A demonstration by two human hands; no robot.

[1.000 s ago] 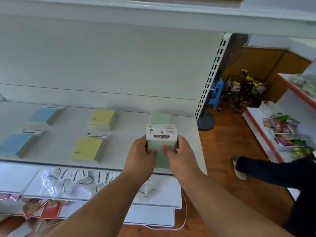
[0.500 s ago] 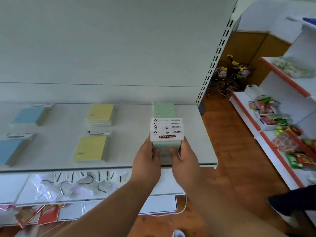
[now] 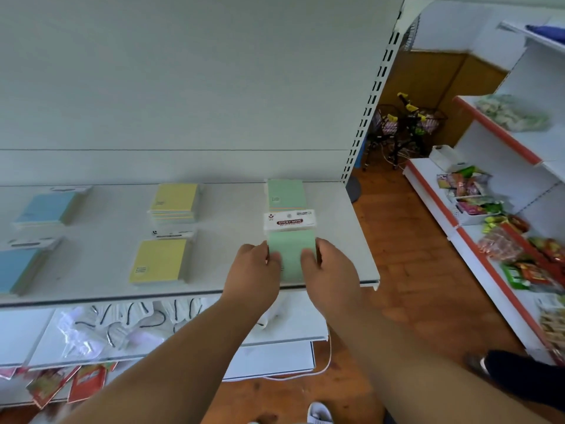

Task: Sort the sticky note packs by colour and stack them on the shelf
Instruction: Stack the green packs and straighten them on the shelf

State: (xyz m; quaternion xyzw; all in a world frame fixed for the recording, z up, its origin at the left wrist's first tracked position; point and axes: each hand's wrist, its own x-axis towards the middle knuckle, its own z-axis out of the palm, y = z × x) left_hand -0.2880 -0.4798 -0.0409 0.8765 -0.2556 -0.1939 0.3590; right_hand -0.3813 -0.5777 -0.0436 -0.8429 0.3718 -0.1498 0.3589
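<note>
A green sticky note pack (image 3: 292, 249) with a white "STICKY NOTE" header lies at the front right of the white shelf (image 3: 101, 289). My left hand (image 3: 255, 270) grips its left edge and my right hand (image 3: 328, 270) grips its right edge. Behind it, by the back wall, lies another green stack (image 3: 286, 193). Two yellow stacks sit in the middle, one at the back (image 3: 174, 201) and one at the front (image 3: 160, 261). Two blue stacks lie on the left, back (image 3: 46, 208) and front (image 3: 18, 269).
The shelf ends just right of the green packs at a slotted upright (image 3: 371, 96). A lower shelf (image 3: 128, 328) holds clear plastic bags. Another rack with snack packets (image 3: 501, 240) stands to the right across a wooden floor. A person's dark shoe (image 3: 519, 381) shows at bottom right.
The green pack has come down from a tilted, lifted hold to lie flat near the shelf's front edge, with both hands lower on its sides. The camera has turned right.
</note>
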